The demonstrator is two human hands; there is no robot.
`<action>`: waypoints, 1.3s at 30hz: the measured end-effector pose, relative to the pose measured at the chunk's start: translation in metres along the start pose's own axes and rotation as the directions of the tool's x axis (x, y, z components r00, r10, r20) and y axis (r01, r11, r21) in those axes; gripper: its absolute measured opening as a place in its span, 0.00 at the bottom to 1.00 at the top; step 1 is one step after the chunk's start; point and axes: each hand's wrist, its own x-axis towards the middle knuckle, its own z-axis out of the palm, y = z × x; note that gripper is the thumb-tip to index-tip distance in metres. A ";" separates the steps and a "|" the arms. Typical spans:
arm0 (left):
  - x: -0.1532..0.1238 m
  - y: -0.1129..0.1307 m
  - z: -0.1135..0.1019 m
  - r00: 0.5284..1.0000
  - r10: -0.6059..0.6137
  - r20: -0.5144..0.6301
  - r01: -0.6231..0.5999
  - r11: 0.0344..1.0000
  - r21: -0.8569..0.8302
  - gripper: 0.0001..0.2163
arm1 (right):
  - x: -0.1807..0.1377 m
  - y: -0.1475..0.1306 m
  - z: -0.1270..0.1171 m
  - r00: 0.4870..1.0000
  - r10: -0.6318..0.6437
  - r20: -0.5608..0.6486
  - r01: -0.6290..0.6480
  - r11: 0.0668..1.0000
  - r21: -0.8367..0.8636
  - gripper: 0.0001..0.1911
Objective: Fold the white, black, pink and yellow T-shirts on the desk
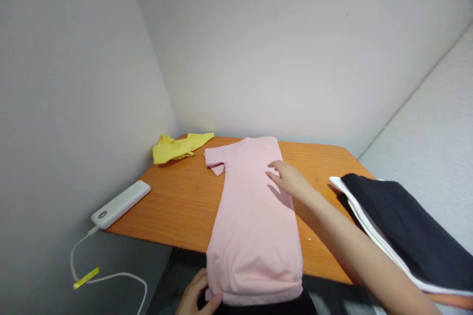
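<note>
While the head view looks down on it, a pink short-sleeved T-shirt (254, 221) of soft cloth lies lengthwise on an orange wood-grain table (177, 202). Its collar end points toward the far wall and its hem hangs just over the near edge. The right hand (290, 179) rests on the cloth's right side near the top, fingers stretched out flat and released, gripping nothing. The left hand (197, 298) is at the lower left corner of the hem, thumb on top and fingers curled under, pinching the fabric. Judging from how narrow the body lies, with only one sleeve showing at the left, the T-shirt looks partly folded and is being pressed flat. Any further fold would call for a firm hold on the hem and a palm keeping the layers from sliding. A crumpled yellow cloth (181, 147) sits in the far left corner. A white oblong power bank (121, 204) lies at the left edge, and its white cable (111, 275) carries a yellow tag (85, 278). A black garment over a white one (402, 226) lies at the right. No brand or writing is readable anywhere, and the tag is too small to make out.
</note>
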 end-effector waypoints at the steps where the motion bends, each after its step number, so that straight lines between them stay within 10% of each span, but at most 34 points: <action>1: 0.001 -0.008 0.004 1.000 0.017 -0.020 -0.017 1.000 0.004 0.22 | -0.028 -0.010 -0.011 0.998 -0.007 0.059 0.006 1.000 0.010 0.18; 7: -0.002 -0.023 0.012 1.000 0.024 -0.008 -0.024 1.000 -0.002 0.22 | -0.208 -0.029 -0.012 0.919 0.008 0.393 0.047 0.991 -0.129 0.13; 11: -0.004 -0.020 0.012 0.992 -0.062 0.108 0.073 0.991 -0.108 0.23 | -0.270 -0.015 0.035 0.975 -0.070 0.212 0.100 0.986 -0.134 0.16; 19: -0.025 -0.008 0.016 0.960 -0.180 0.213 0.252 0.886 -0.390 0.23 | -0.277 -0.029 0.063 0.988 -0.117 -0.098 0.138 0.961 0.238 0.09; 24: -0.035 0.023 0.013 0.963 -0.180 0.201 0.263 0.790 -0.554 0.22 | -0.279 -0.051 0.051 0.981 0.118 -0.154 -0.008 0.819 0.574 0.13; 30: -0.037 0.052 0.010 0.976 -0.187 0.111 0.216 0.764 -0.609 0.23 | -0.293 -0.065 0.009 0.956 0.265 -0.126 -0.175 0.861 0.478 0.06; 35: -0.043 0.062 0.008 0.976 -0.213 0.033 0.198 0.823 -0.533 0.26 | -0.323 -0.064 0.003 0.954 -0.053 -0.296 0.097 0.986 0.137 0.08; 39: -0.046 0.034 0.011 0.971 -0.221 0.095 0.240 0.891 -0.386 0.27 | -0.347 -0.049 0.046 0.933 -0.350 -0.087 0.344 0.936 -0.077 0.10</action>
